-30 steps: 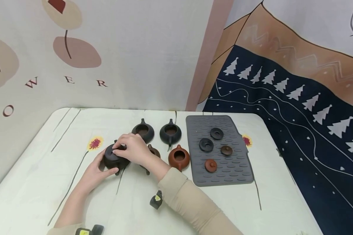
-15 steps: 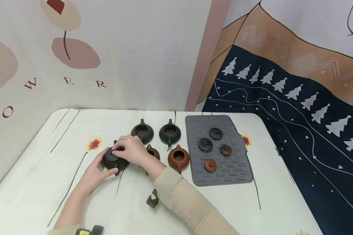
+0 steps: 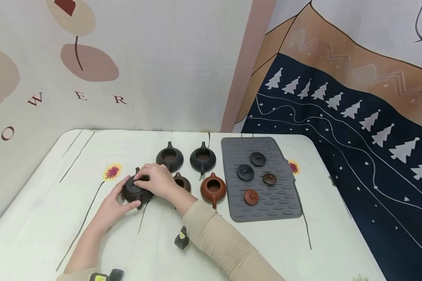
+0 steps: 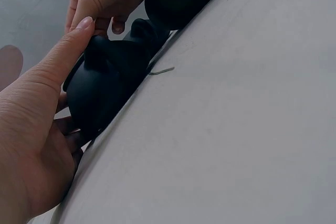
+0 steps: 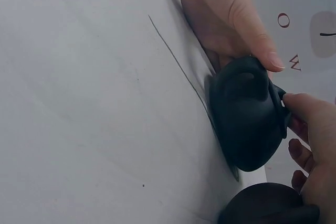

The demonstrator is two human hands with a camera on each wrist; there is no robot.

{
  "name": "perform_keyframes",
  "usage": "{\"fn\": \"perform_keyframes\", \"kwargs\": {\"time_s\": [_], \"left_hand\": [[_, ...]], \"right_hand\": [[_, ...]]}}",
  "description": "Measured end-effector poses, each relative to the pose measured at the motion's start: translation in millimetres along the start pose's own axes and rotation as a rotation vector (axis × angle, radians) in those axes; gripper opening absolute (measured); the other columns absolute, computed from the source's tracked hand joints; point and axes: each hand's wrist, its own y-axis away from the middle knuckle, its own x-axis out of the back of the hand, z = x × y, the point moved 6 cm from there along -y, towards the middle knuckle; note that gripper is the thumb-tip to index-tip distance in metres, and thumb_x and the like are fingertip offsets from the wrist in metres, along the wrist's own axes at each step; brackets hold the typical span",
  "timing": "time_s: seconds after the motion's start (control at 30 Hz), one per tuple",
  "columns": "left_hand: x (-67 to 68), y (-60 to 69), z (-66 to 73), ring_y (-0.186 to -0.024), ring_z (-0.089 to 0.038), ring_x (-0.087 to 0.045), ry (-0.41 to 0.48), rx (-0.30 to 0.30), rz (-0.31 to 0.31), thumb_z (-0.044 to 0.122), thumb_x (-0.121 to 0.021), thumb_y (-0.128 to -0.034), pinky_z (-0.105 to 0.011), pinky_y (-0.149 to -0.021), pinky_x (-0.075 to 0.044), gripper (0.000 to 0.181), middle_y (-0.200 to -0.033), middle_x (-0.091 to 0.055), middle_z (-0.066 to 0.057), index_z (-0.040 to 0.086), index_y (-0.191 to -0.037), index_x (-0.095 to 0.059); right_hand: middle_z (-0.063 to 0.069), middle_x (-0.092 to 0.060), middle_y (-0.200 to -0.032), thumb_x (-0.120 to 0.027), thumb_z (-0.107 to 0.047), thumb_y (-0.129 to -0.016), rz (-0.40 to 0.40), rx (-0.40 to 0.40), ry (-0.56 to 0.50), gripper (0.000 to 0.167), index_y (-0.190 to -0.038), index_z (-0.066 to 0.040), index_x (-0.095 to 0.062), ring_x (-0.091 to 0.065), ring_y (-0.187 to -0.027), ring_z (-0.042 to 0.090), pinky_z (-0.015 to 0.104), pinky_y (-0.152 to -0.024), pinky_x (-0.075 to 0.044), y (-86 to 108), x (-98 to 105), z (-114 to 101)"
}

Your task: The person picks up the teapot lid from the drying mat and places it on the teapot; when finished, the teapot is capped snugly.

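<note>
— Curled round the dark teapot [image 3: 144,197] are the fingers of your left hand [image 3: 112,210], with the thumb up by the handle. You have hold of the pot with that hand.

— And your right hand [image 3: 158,181]?

— You pinch the top of the teapot lid [image 3: 135,187] with it, thumb and finger. You can't tell from these views if the lid sits flat.

— Where is your teapot?

— It sits on the white cloth [image 3: 63,218], at nine o'clock from the middle of the table. Its spout points to twelve, away from you, and its handle points to six.

— What is near it?

— Lots of pots! Start from your teapot. You see one black pot [image 3: 177,163] between one and two o'clock, and a second black pot [image 3: 210,166] more far off, at two. A small brown pot [image 3: 187,184] is at three, partly hidden by your right hand. Past it, also at three, is a red pot [image 3: 221,195].

— And the gray mat [image 3: 281,207]?

— You find it well apart from your teapot, at three, past the red pot. From the mat's middle, one black lid [image 3: 258,159] lies at twelve and another black lid [image 3: 245,172] at ten. The brown lid [image 3: 269,178] is close by at three. The red lid [image 3: 251,197] is at seven, knob up.
</note>
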Motion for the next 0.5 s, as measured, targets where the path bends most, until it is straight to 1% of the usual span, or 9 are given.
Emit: {"fn": "perform_keyframes", "kwargs": {"time_s": [0.23, 0.5], "left_hand": [[-0.5, -1.6, -2.5, -0.139, -0.049, -0.011, 0.005, 0.004, 0.001, 0.034, -0.075, -0.0841, -0.070, -0.101, -0.017, 0.096, -0.156, -0.015, -0.021, 0.016, -0.155, -0.013], [0.5, -1.1, -2.6, -0.139, -0.049, -0.011, -0.001, 0.013, 0.000, 0.035, -0.075, -0.0838, -0.071, -0.100, -0.017, 0.096, -0.156, -0.015, -0.021, 0.019, -0.156, -0.013]], "right_hand": [[-0.019, -0.064, -0.099, -0.069, -0.035, -0.089, -0.007, 0.005, -0.006, 0.015, -0.101, -0.028, -0.075, -0.052, -0.095, -0.007, 0.017, -0.085, -0.032, 1.8, 5, -1], [-0.017, -0.066, -0.099, -0.071, -0.033, -0.088, 0.068, 0.049, -0.076, 0.015, -0.100, -0.025, -0.075, -0.052, -0.097, -0.005, 0.018, -0.087, -0.032, 12.3, 25, -5]]}}
